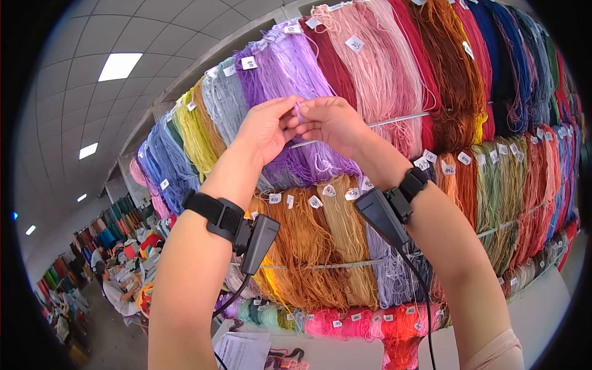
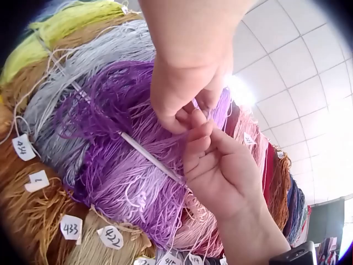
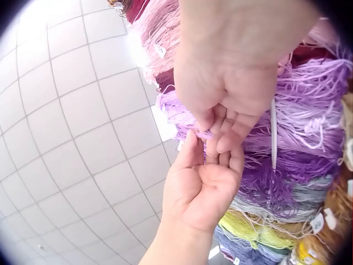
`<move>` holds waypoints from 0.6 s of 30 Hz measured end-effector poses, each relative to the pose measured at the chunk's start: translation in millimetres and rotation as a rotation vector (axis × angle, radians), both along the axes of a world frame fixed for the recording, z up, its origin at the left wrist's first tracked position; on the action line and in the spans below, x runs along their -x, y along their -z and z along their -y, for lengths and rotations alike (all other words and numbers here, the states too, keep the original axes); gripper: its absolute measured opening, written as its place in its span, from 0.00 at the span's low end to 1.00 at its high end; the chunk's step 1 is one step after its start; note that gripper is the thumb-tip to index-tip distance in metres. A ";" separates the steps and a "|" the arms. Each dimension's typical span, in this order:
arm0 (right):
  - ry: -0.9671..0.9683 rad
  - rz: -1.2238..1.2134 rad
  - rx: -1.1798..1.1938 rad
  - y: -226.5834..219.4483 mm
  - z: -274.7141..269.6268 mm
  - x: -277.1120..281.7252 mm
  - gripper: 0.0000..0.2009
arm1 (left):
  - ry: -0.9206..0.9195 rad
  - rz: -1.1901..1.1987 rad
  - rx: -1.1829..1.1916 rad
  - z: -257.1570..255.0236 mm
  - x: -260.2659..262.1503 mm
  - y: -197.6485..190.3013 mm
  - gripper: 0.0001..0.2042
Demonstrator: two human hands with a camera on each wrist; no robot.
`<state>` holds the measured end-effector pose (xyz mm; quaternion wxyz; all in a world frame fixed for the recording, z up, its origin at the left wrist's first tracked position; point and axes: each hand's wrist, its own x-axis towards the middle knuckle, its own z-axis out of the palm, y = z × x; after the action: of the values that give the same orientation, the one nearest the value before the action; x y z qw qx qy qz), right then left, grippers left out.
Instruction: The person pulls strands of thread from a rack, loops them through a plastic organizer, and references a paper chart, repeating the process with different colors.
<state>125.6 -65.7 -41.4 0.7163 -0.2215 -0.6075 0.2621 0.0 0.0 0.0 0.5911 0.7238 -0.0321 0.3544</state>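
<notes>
Both hands are raised in front of a bundle of purple thread [image 1: 302, 68] hanging on a rack. The left hand [image 1: 266, 128] and the right hand [image 1: 336, 125] meet fingertip to fingertip. Between them a short bit of purple thread [image 1: 298, 112] shows, pinched by thumb and fingers on each side. In the left wrist view the left hand [image 2: 185, 83] comes from above and the right hand [image 2: 226, 171] from below. Seen from the right wrist, the purple strands [image 3: 205, 134] pass at the fingertips, partly hidden by the fingers.
A metal rod [image 2: 149, 157] crosses the purple bundle just below the hands. Pink [image 1: 385, 68], grey [image 1: 222, 98] and brown threads [image 1: 302, 234] hang around, with numbered paper tags [image 1: 354, 44]. Papers [image 1: 243, 351] lie low in front. People [image 1: 117, 293] sit far left.
</notes>
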 end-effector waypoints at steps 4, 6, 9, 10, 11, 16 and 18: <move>0.017 -0.019 0.012 5.7 2.7 -9.1 0.07 | 0.042 0.073 0.063 1.0 -9.8 11.9 0.07; 0.024 -0.028 0.001 6.1 1.7 -10.1 0.06 | 0.065 0.068 0.038 -2.7 -11.1 11.5 0.07; 0.030 -0.017 0.001 6.0 1.6 -9.9 0.06 | 0.092 0.047 -0.002 -12.2 -11.2 10.5 0.08; 0.029 -0.015 0.007 6.3 2.5 -9.4 0.06 | 0.078 0.043 -0.001 -12.9 -10.0 10.8 0.08; 0.028 -0.012 0.012 6.2 2.4 -8.6 0.06 | 0.063 0.041 -0.002 -13.1 -8.5 10.7 0.08; -0.002 -0.029 -0.059 6.3 -8.3 -10.3 0.06 | -0.115 0.182 0.052 -6.6 -1.3 11.5 0.07; -0.043 -0.027 -0.065 5.6 -8.2 -10.4 0.06 | -0.158 0.197 0.038 -9.3 5.1 8.3 0.07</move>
<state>136.0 -57.4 -47.0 0.7257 -0.1815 -0.6104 0.2605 -5.1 9.3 -8.3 0.5692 0.6744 -0.0261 0.4696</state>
